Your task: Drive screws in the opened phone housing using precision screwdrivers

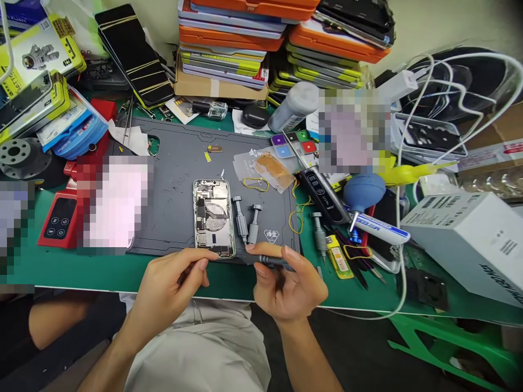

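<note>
An opened phone [212, 218], its inner boards and a round coil showing, lies on the dark grey work mat [171, 207]. My left hand [175, 277] rests its stretched index fingertip on the phone's lower edge; the thumb sits apart below. Between the thumb and fingers of my right hand [290, 283] is a slim dark screwdriver [269, 261], its tip directed left toward the phone. Just right of the phone, two grey screwdrivers [240, 218] [254, 223] lie side by side. Small parts [214, 148] and a rubber band [256, 184] sit farther up the mat.
Right of the mat are a black electric tool [322, 196], another screwdriver [318, 237], a blue air blower [363, 191] and a white box [469, 239]. Stacked boxes [229, 60] stand behind. At left is a red device [59, 218]. Another person's arm [57, 318] shows lower left.
</note>
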{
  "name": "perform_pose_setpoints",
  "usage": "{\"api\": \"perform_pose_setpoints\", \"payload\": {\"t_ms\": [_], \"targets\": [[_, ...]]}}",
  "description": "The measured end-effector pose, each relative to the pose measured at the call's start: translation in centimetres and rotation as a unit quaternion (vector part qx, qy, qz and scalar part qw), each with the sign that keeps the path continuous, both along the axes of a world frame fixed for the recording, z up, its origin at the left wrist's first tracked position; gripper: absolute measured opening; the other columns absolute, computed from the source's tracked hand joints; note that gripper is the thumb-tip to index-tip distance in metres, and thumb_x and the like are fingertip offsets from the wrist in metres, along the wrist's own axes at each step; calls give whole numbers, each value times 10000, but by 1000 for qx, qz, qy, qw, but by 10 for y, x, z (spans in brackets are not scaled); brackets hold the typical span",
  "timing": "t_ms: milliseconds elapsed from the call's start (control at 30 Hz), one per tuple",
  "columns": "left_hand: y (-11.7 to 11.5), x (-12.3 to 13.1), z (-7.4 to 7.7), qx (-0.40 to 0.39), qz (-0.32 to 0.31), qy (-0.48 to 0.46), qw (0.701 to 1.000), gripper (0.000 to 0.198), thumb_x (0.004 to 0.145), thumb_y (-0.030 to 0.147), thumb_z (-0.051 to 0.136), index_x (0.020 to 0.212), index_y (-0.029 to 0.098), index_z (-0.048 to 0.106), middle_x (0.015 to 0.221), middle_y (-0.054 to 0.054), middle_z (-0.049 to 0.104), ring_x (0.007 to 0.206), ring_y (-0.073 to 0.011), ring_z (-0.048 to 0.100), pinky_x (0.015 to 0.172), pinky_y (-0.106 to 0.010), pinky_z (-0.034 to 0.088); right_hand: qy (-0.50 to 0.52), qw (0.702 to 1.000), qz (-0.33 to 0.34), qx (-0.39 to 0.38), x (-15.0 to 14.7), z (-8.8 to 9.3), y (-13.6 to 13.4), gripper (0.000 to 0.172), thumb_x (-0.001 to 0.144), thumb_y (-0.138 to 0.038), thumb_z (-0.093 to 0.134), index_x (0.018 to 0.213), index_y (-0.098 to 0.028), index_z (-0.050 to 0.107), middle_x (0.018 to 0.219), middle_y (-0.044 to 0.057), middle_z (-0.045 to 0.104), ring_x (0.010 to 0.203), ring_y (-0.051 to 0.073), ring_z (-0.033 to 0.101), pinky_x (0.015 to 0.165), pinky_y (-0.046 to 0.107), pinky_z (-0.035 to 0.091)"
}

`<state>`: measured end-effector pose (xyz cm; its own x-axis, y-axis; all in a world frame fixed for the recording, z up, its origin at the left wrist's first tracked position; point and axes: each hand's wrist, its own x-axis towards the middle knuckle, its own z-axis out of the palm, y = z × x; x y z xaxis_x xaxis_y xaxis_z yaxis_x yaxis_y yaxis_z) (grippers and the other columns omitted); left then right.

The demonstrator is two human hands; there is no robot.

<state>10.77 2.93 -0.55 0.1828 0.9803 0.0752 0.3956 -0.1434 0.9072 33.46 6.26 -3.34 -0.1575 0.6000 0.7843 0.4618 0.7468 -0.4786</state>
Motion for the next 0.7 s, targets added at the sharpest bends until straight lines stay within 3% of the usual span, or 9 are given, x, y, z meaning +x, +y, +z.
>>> {"api": "perform_pose_setpoints", "payload": {"t_ms": [567, 700], "targets": [[2, 2, 3, 4, -3, -4, 1000, 225, 1145, 218, 580, 1184, 251, 799, 733, 69, 766, 544, -66, 592, 584, -161, 468, -12, 1000, -15, 11, 0, 0, 0, 650, 1072, -83, 630, 1686, -245, 489, 911, 76, 808, 750, 214, 812, 540, 281, 662], [2, 1, 3, 6, -2, 0, 1000, 232, 1145, 203, 573, 1183, 255, 796, 732, 73, 763, 541, -63, 587, 595, -159, 476, -18, 999, -19, 19, 0, 0, -1, 643, 1075, -88, 638, 1687, -217, 492, 904, 77, 798, 752, 205, 810, 563, 282, 679]]}}
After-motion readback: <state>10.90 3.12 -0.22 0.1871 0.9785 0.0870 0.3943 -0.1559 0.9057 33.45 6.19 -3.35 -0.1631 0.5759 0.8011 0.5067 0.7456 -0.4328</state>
